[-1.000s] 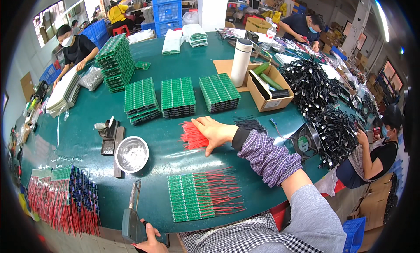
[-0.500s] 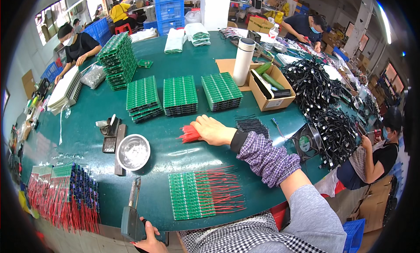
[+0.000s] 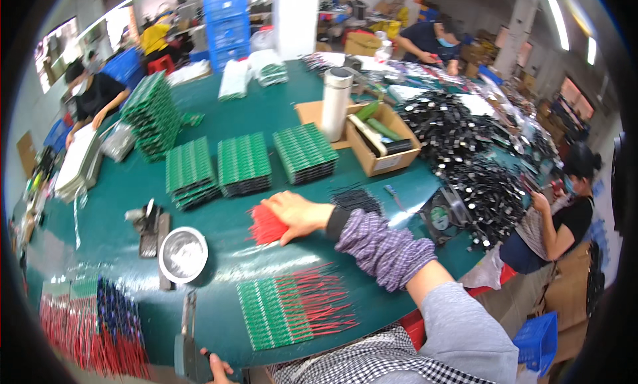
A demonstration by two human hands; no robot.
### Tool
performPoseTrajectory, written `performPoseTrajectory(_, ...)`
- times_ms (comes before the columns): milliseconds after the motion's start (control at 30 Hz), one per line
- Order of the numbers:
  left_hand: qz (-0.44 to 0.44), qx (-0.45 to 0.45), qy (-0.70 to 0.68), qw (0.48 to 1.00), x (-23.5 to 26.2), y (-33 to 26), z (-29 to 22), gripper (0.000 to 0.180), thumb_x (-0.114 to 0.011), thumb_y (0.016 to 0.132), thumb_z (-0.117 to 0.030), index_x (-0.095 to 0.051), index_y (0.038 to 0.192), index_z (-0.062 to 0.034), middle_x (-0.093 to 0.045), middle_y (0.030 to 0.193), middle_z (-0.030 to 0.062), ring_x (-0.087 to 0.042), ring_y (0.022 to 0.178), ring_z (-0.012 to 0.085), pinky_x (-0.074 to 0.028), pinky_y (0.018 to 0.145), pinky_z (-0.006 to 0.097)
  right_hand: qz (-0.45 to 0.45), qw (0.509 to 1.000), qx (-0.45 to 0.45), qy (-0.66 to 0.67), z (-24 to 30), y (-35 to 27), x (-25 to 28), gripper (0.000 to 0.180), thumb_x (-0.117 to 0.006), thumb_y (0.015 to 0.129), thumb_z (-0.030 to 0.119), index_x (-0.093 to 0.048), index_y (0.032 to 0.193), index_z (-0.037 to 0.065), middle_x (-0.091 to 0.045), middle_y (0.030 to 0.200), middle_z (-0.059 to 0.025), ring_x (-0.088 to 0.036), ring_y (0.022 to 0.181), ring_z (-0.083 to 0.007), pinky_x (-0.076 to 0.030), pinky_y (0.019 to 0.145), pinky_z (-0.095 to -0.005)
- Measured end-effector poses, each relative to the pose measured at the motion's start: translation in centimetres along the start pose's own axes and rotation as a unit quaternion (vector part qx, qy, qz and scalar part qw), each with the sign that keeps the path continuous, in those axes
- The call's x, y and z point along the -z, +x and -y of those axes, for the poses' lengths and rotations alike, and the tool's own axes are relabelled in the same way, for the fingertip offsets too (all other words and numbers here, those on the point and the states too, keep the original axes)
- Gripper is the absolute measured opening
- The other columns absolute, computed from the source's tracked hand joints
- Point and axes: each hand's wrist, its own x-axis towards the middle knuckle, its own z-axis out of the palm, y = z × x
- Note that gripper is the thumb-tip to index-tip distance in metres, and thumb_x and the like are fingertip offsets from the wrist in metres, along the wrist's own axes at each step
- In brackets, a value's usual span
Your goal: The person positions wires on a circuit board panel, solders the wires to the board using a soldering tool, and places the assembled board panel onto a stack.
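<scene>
While the right hand (image 3: 298, 213) is lying flat over a bundle of red wires (image 3: 266, 226), fingers loosely curled on top and pressing rather than pinching, the left hand (image 3: 216, 369) is barely poking in at the bottom edge, gripping what looks like a soldering iron (image 3: 189, 341).

Taking the red wires as the landmark: just nearer the person, a row of green boards with red leads already attached (image 3: 292, 307) is sitting done, so I'd guess a decent chunk is finished. Just beyond the wires, three stacks of bare green boards (image 3: 244, 163) are waiting, plus a taller pile further back, so plenty looks left. Left of the wires a round metal dish (image 3: 183, 254) is sitting.

Everything's resting on a big green table (image 3: 266, 125), busy workshop, other people working around its far edges.
</scene>
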Motion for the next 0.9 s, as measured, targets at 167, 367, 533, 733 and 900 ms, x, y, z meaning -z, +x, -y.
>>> performPoseTrajectory(167, 0.008, -0.006, -0.041, 0.999, 0.6, 0.1, 0.6, 0.024, -0.072, 0.084, 0.008, -0.065, 0.106, 0.0054, -0.066, 0.092, 0.0095, -0.051, 0.057, 0.0122, -0.042, 0.05, 0.026, -0.005, 0.999, 0.0, 0.032, 1.0, 0.8, -0.9, 0.125, -0.092, 0.058, 0.049, -0.031, 0.15, -0.009, -0.045, 0.14, -0.0266, -0.041, 0.132, -0.0418, -0.034, 0.114, -0.0457)
performPoseTrajectory(367, 0.019, -0.023, -0.017, 0.999, 0.8, 0.4, 1.5, 0.021, -0.073, 0.084, 0.006, -0.065, 0.104, 0.0052, -0.065, 0.087, 0.009, -0.05, 0.056, 0.0125, -0.041, 0.051, 0.028, 0.001, 0.999, -0.017, 0.05, 1.1, -0.1, 0.4, 0.121, -0.092, 0.061, 0.04, -0.028, 0.151, -0.009, -0.043, 0.141, -0.0253, -0.039, 0.133, -0.0406, -0.031, 0.115, -0.0459)
performPoseTrajectory(533, -0.005, -0.026, -0.009, 1.0, -0.3, -0.1, 0.3, 0.021, -0.074, 0.083, 0.005, -0.065, 0.102, 0.0061, -0.063, 0.08, 0.0075, -0.049, 0.058, 0.0127, -0.041, 0.052, 0.029, 0.034, 0.998, -0.045, 0.041, 1.3, 0.4, 0.2, 0.111, -0.089, 0.068, 0.031, -0.028, 0.151, -0.01, -0.044, 0.14, -0.0247, -0.041, 0.131, -0.0398, -0.034, 0.114, -0.0448)
performPoseTrajectory(733, -0.003, -0.013, 0.002, 1.0, -0.4, -0.5, -0.4, 0.016, -0.075, 0.086, -0.001, -0.067, 0.098, 0.0041, -0.062, 0.077, 0.0064, -0.05, 0.059, 0.0136, -0.042, 0.054, 0.03, 0.015, 0.998, -0.032, 0.049, 0.9, 0.4, -0.2, 0.12, -0.091, 0.063, 0.037, -0.025, 0.153, -0.008, -0.04, 0.145, -0.0267, -0.037, 0.136, -0.0431, -0.029, 0.117, -0.0479)
performPoseTrajectory(900, 0.009, -0.004, 0.118, 0.993, 1.3, -0.2, 0.1, 0.018, -0.074, 0.091, -0.012, -0.067, 0.095, 0.0032, -0.062, 0.075, 0.0051, -0.051, 0.06, 0.0139, -0.044, 0.056, 0.031, 0.019, 0.998, -0.012, 0.054, 0.3, 1.1, -1.4, 0.129, -0.09, 0.06, 0.048, -0.023, 0.155, -0.006, -0.043, 0.143, -0.0259, -0.037, 0.137, -0.042, -0.024, 0.118, -0.0523)
